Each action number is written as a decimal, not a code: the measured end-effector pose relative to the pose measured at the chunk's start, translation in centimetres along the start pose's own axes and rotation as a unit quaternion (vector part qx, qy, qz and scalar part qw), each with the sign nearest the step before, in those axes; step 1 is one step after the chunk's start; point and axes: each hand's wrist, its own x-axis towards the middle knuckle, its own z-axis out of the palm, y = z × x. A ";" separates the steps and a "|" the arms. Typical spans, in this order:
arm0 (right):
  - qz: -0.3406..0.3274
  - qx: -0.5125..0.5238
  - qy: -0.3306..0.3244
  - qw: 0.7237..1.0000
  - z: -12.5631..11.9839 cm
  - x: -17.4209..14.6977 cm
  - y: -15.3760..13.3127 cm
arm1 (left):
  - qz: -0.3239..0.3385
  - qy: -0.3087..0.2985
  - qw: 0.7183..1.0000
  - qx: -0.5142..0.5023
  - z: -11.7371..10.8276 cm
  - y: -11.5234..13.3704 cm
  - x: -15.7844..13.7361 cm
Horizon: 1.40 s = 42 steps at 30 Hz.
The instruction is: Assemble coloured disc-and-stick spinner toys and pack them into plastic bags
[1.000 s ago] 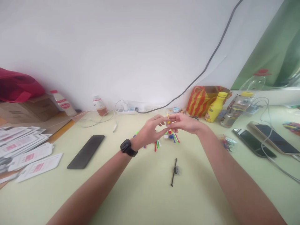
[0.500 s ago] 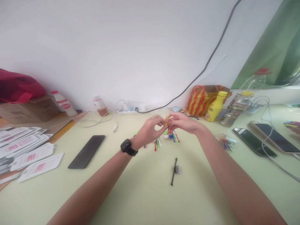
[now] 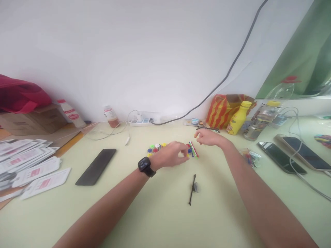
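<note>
Slim red, green, white and blue plastic sticks (image 3: 193, 149) and small round multicoloured plastic pieces (image 3: 152, 147) are lying toward the back edge of the pale green desk (image 3: 155, 206). Left hand (image 3: 172, 154): is partly covering them, fingers bent; grasp cannot be told. Right hand (image 3: 207, 137): is hanging near the sticks, fingers curled; contents cannot be told. Black arrow-ended rod (image 3: 191, 194): is lying farther from that edge.

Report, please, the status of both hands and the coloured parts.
Left hand over coloured parts, partly hiding them. Right hand farther right, curled. Both grips unclear. Black rod apart from both.
</note>
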 end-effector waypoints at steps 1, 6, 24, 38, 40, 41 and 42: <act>0.007 -0.009 -0.007 1.000 0.0 0.1 0.4 | 0.000 -0.021 1.000 0.003 0.3 0.0 -0.1; 0.019 -0.045 -0.022 0.999 -0.2 0.2 1.0 | -0.032 -0.072 0.996 0.041 0.8 -0.9 -0.4; -0.033 -0.017 -0.026 0.999 -1.5 -1.0 -0.3 | 0.009 -0.207 0.976 -0.071 0.6 5.2 0.1; -0.249 0.406 -0.034 0.879 2.0 -1.3 -5.7 | -0.078 0.213 0.957 -0.183 -4.8 -0.8 0.7; -0.242 0.407 -0.019 0.880 2.1 -1.3 -5.8 | -0.055 0.215 0.962 -0.161 -4.4 -0.9 0.7; -0.240 0.409 -0.018 0.880 2.0 -1.3 -5.8 | -0.044 0.213 0.964 -0.152 -4.3 -1.0 0.7; -0.238 0.409 -0.019 0.881 1.9 -1.3 -5.7 | -0.033 0.209 0.966 -0.146 -4.1 -1.0 0.7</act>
